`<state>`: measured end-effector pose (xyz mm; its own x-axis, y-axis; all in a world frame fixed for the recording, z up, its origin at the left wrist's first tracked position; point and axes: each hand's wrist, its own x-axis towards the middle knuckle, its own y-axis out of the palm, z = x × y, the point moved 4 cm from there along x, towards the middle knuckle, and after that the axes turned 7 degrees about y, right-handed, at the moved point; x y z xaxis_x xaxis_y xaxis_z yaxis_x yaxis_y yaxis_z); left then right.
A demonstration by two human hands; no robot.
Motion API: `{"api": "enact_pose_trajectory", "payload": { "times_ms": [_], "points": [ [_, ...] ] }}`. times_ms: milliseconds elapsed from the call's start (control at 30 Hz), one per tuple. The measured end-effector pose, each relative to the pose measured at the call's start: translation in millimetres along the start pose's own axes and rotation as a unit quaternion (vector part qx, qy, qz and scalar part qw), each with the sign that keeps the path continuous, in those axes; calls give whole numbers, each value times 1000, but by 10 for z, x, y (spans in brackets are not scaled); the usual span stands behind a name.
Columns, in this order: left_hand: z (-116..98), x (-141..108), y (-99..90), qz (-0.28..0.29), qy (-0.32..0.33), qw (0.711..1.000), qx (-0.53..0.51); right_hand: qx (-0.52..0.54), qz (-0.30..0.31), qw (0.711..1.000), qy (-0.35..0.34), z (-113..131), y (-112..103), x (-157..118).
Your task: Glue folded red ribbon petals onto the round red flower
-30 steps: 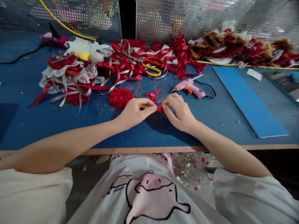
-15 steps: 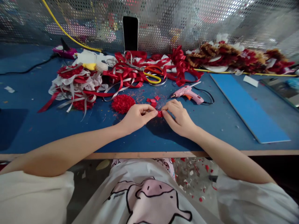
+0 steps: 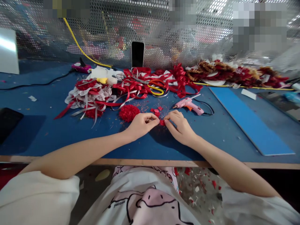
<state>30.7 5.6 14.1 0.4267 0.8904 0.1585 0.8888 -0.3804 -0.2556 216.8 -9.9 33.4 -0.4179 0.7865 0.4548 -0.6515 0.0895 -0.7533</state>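
Observation:
Between my two hands is a small red ribbon piece [image 3: 162, 122], pinched at both ends. My left hand [image 3: 143, 125] has thumb and forefinger closed on its left end, and my right hand [image 3: 179, 127] grips the right end the same way. Just left of my left hand lies a round red pompom [image 3: 129, 113] of frayed material. Several cut red ribbon scraps [image 3: 155, 111] lie just beyond my fingertips. A pink glue gun [image 3: 189, 105] rests on its side behind my right hand, its nozzle pointing left.
Red and white ribbons [image 3: 138, 89] with yellow-and-orange scissors [image 3: 155, 90] stretch across the back. A lace-and-ribbon bundle [image 3: 90, 97] lies left. A phone [image 3: 137, 54] leans on the perforated metal screen [image 3: 159, 34]. A blue board [image 3: 252, 122] lies right, near brown-and-red trimmings [image 3: 234, 73].
The camera has tilted up and slightly left, so the scene sits lower in view. Both hands keep their pinch on the red ribbon piece with little visible movement.

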Motion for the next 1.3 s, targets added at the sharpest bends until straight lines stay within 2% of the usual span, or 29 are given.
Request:
{"api": "enact_pose_trajectory", "payload": {
  "times_ms": [400,833,1000,1167,1300],
  "points": [
    [-28,3,17,-5,-16,999,-43,0,-6,1000,-3,-4,0,-10],
    [-63,-14,-1,-4,4,999,-33,7,-31,1000,-1,14,-61,20],
    [-18,44,37,-42,2,998,-50,8,-58,998,12,47,-159,130],
    [-18,96,67,-96,1,993,-62,8,-72,997,22,50,-168,199],
    [-42,73,64,-103,4,992,-76,11,-87,996,18,-31,-125,181]
  ]
}}
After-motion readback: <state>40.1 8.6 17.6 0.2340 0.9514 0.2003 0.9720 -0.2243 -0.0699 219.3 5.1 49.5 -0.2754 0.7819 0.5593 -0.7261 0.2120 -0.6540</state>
